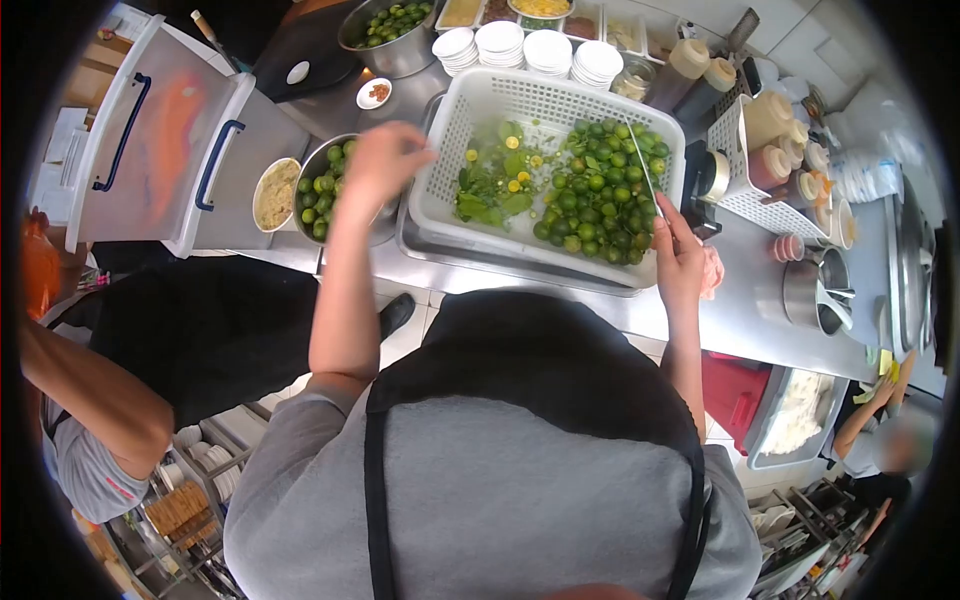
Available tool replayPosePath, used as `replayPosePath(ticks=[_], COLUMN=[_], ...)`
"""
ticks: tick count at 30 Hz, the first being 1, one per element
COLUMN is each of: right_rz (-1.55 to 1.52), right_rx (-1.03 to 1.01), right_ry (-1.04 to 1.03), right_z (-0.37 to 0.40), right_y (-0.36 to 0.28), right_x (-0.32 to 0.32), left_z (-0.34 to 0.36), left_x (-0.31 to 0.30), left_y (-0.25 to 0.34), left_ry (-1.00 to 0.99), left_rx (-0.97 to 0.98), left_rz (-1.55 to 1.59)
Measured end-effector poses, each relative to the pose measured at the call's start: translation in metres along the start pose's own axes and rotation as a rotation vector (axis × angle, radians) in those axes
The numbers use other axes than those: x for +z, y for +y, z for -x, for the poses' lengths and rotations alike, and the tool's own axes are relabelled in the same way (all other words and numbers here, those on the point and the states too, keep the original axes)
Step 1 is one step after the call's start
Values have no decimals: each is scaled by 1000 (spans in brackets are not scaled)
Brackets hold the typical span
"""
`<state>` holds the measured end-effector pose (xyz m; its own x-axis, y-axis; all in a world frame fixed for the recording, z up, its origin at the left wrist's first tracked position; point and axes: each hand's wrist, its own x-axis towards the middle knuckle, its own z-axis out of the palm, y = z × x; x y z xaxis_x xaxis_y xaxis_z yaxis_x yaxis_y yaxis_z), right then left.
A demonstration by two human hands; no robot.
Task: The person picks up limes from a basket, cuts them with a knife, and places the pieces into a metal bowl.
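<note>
A white perforated basket (440, 205) stands before me on a metal tray. Green limes (600, 195) fill its right part; leaves and a few yellow cut pieces (497, 190) lie in the left part. My right hand (680, 250), at the basket's right edge, grips a thin knife (643, 160) whose blade points up over the limes. To the left, my left hand (385, 165) is raised between the basket and a metal pot of limes (322, 190), partly covering that pot. Its fingers are blurred, and whether they hold anything does not show.
Behind the basket are stacked white dishes (500, 42) and a larger pot of limes (393, 60). A bowl of pale food (275, 195) sits left. Bottles in a white rack (745, 185) stand right. One co-worker's arm (100, 385) is at left; another person (890, 440) is far right.
</note>
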<state>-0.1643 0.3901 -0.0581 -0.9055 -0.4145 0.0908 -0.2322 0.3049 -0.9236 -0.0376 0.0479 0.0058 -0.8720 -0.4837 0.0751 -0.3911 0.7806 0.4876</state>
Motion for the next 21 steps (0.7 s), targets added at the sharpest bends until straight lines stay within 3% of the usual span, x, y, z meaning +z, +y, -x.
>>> replayPosePath(ticks=[2,4,6,9,13,15,16,18,21], right_rz=[-21,-49,-86,-112,-145,-184,-205,-253,-341], right_rx=[-67,-93,-108,-117,-43,-28,-7,43,35], right_ry=[22,1,4,-17,-46,-49,-65,-109,-164], right_z=[0,-1,2,4,8,10,11,11,11], right_y=[-8,-23,-26,-33,-28,-25,-25,-22,-31], right_x=[6,12,19,22,25,29,31,36,47], left_z=[-18,-38,-55,-61,-71,-59,-53,-39,-20], left_x=[50,100,148,183,175,152,136,109,88], left_y=[38,69,76,69,59,50,51,58,70], left_ry=[-163,-417,-497,-434,-450,-78,-77,-216,-140], left_rx=[176,175,262,312,311,282,297,-36,-64], left_rz=[2,-206,-407,-316,-245,421,411,1091,1266])
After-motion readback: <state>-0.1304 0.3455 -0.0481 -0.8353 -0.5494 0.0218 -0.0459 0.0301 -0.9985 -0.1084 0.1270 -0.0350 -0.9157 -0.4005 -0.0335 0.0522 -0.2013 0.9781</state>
